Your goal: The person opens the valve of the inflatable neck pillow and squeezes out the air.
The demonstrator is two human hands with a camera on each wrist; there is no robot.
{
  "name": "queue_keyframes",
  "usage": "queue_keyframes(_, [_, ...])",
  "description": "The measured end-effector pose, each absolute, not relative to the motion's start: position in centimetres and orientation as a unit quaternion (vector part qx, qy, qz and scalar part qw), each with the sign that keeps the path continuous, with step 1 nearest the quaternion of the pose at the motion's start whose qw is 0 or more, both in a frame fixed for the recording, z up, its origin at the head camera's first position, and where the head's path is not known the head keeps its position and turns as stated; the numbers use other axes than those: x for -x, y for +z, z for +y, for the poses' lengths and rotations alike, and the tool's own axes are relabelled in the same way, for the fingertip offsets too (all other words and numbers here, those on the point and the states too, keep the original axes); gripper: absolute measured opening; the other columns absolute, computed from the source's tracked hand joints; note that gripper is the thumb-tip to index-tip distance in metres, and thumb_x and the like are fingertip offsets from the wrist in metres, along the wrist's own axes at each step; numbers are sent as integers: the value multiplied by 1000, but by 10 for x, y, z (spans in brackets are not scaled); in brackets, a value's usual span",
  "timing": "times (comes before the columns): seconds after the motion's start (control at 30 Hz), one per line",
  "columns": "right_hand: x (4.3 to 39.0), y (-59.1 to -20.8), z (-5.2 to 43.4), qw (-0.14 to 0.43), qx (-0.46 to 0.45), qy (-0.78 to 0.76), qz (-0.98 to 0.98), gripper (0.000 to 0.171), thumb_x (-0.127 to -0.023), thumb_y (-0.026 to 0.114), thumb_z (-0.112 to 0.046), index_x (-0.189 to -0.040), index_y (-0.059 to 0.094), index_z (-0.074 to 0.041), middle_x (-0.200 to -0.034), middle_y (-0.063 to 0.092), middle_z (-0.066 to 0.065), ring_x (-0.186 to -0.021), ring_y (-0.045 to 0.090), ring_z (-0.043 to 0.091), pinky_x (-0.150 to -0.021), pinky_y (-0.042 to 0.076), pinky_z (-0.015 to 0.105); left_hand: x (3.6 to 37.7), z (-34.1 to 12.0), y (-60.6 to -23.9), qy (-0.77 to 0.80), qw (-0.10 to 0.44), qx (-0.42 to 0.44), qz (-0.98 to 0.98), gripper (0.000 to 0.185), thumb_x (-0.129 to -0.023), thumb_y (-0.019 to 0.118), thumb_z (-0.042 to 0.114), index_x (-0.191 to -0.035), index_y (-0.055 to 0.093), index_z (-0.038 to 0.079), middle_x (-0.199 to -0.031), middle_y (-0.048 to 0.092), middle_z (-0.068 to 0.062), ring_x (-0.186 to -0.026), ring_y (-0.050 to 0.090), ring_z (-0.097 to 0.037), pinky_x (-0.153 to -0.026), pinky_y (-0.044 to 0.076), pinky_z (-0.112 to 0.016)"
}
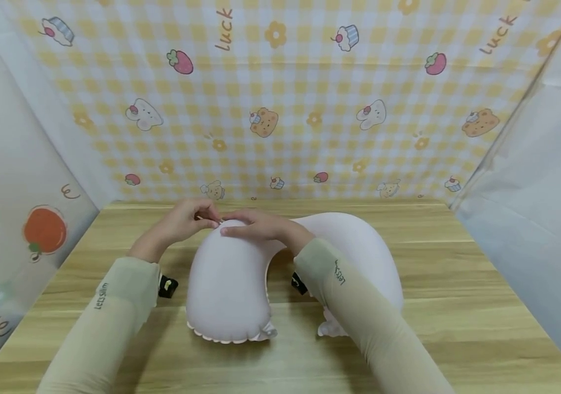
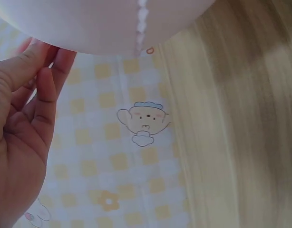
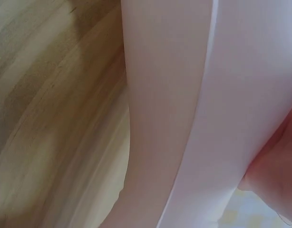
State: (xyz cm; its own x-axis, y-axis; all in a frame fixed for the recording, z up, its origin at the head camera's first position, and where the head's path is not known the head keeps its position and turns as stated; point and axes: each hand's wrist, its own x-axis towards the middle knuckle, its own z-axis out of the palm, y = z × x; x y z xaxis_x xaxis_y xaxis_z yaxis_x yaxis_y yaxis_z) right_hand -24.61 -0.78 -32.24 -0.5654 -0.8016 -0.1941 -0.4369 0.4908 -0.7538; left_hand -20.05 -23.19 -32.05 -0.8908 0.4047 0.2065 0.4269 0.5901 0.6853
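Observation:
A pale pink inflated U-shaped neck pillow [image 1: 228, 284] lies on the table, its two ends toward the near side. At the far edge of its left lobe, my left hand [image 1: 189, 219] pinches a small part at the pillow's rim with thumb and fingers. In the left wrist view, the left fingertips [image 2: 39, 50] are partly hidden behind the bulging pillow. My right hand [image 1: 260, 225] reaches across the pillow and grips the same far edge, thumb on the upper surface and fingers beyond it. The right wrist view has the pillow's seam [image 3: 196, 111] running along its side.
Black wrist-camera parts show beside the left cuff [image 1: 167, 285] and the right cuff [image 1: 298, 283]. The wood-grain table [image 1: 457, 317] ends at a yellow checked backdrop [image 1: 290, 93]. Pale sheets hang at the left [image 1: 4, 180] and right.

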Motion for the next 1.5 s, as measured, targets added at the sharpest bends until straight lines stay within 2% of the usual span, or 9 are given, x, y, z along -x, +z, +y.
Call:
queue_keyframes(0.27, [244,-324,-10,256,374,-331,828,61,-99,52,-51,-152,42,-23,-159,38,0,-147,36,22,-118,34,46,201,-237,-326,-412,15,231,-881,7,-88,70,4,-87,65,-1,-93,71,-16,-81,67,-8,-72,55,-23])
queue_keyframes(0.43, [242,-324,-10,254,363,-333,832,61,-98,52,-53,-151,43,-24,-159,39,1,-146,37,22,-117,35,45,199,-236,-328,-415,12,206,-886,5,-88,70,1,-86,65,1,-92,70,-15,-81,67,-13,-72,57,-27])
queue_keyframes(0.53, [241,-323,-9,261,355,-336,832,63,-98,53,-53,-152,42,-23,-159,39,2,-146,38,23,-117,35,45,198,-236,-328,-417,4,203,-886,4,-89,69,0,-92,67,0,-95,71,-16,-85,68,-16,-75,57,-23])
queue_keyframes(0.7, [241,-321,-7,269,345,-335,835,67,-97,54,-52,-153,40,-18,-159,40,5,-146,38,24,-118,35,46,196,-238,-326,-416,-16,216,-883,20,-91,66,-4,-110,67,-4,-103,72,-20,-95,69,-25,-79,55,-18])
queue_keyframes(0.8, [242,-321,-4,275,346,-338,831,68,-96,57,-51,-153,40,-18,-158,40,6,-145,38,24,-118,34,46,195,-237,-326,-418,-17,220,-881,24,-91,65,-4,-115,67,-5,-106,72,-21,-97,69,-28,-80,55,-18])
queue_keyframes(0.97, [244,-320,2,306,365,-349,807,68,-92,66,-42,-153,41,-24,-161,35,2,-146,35,22,-119,32,47,193,-236,-327,-418,-13,225,-880,21,-91,66,-5,-111,69,-3,-101,73,-19,-91,70,-19,-78,56,-19])
queue_keyframes(1.07, [244,-319,5,318,371,-354,797,70,-91,68,-39,-153,40,-25,-163,32,2,-148,32,21,-120,30,47,191,-236,-326,-407,-16,233,-883,22,-90,65,-6,-112,69,-1,-101,73,-17,-91,70,-19,-78,57,-21])
queue_keyframes(1.33, [242,-319,3,304,377,-362,797,70,-92,68,-37,-153,40,-20,-162,34,3,-148,32,22,-121,29,48,190,-235,-325,-411,-13,216,-885,16,-89,67,-7,-103,69,-1,-98,73,-15,-91,70,-19,-79,58,-22])
queue_keyframes(1.5, [241,-319,2,293,373,-360,803,70,-92,68,-37,-153,40,-19,-161,35,3,-148,32,24,-121,28,48,190,-235,-326,-402,14,218,-889,14,-86,70,-6,-99,68,0,-96,73,-15,-88,70,-16,-77,57,-21])
